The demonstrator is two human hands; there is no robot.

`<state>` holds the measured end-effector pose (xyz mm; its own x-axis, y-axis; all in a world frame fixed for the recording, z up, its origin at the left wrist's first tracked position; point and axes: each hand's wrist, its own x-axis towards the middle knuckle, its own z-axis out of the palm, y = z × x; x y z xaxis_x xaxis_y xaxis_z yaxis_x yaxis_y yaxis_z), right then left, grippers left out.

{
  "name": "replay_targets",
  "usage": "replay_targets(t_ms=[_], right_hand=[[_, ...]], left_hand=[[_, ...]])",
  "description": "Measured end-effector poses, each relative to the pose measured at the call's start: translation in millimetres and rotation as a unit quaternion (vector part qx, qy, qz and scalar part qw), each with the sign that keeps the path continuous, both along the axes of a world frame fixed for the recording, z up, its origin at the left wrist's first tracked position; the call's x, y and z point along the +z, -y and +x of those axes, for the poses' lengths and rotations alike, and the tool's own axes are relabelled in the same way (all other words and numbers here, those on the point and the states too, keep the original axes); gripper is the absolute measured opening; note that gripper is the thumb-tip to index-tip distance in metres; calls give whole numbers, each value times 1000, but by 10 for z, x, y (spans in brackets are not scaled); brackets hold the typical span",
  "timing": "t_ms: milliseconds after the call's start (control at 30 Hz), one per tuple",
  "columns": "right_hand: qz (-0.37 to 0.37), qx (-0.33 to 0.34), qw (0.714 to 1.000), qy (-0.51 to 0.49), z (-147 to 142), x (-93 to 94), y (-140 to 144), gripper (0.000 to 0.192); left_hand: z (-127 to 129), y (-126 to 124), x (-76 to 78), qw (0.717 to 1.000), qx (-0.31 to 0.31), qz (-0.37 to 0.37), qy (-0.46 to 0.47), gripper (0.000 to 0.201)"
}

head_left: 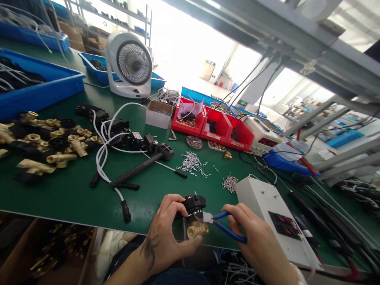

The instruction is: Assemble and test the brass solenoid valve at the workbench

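Near the table's front edge, my left hand (166, 229) is closed around a valve assembly, its fingers on the black housing (194, 204) and its thumb by the brass valve body (197, 229) below. My right hand (252, 233) grips the blue handles of a pair of pliers (230, 229). The pliers' jaws reach the joint between the black housing and the brass body; what they bite on is too small to tell. Beyond my hands lie a heap of cotter pins (190, 163) and a pile of small screws (230, 184).
A black hammer (142, 166) lies left among white cables (103, 158). Brass valves (59, 142) are heaped at far left. Red bins (216, 128) and a white fan (130, 65) stand at the back. A white box (267, 213) sits to the right.
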<state>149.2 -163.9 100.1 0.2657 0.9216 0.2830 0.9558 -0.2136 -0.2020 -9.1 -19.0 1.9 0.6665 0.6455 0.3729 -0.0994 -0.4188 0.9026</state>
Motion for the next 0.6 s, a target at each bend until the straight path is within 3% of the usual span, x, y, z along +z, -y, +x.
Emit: replay_targets(t_ms=[133, 167, 333, 400, 500, 533, 600], right_hand=[[170, -90, 981, -7, -26, 53, 5, 12], [182, -95, 979, 8, -32, 36, 8, 12], [-9, 11, 998, 53, -19, -26, -7, 25], [45, -21, 998, 30, -8, 18, -7, 19], [189, -101, 976, 29, -7, 52, 6, 11], [185, -94, 977, 43, -9, 40, 9, 13], [90, -34, 993, 73, -7, -1, 12, 23]], left_hand=[[-2, -6, 4, 1000, -1, 1, -2, 36], [-2, -7, 7, 1000, -2, 2, -2, 37], [-3, -3, 7, 1000, 0, 12, -4, 37], [-5, 0, 2, 1000, 3, 11, -2, 37], [-5, -2, -4, 1000, -1, 12, -5, 38], [-4, -3, -5, 1000, -3, 12, -9, 38], [2, -3, -8, 1000, -8, 14, -10, 39]])
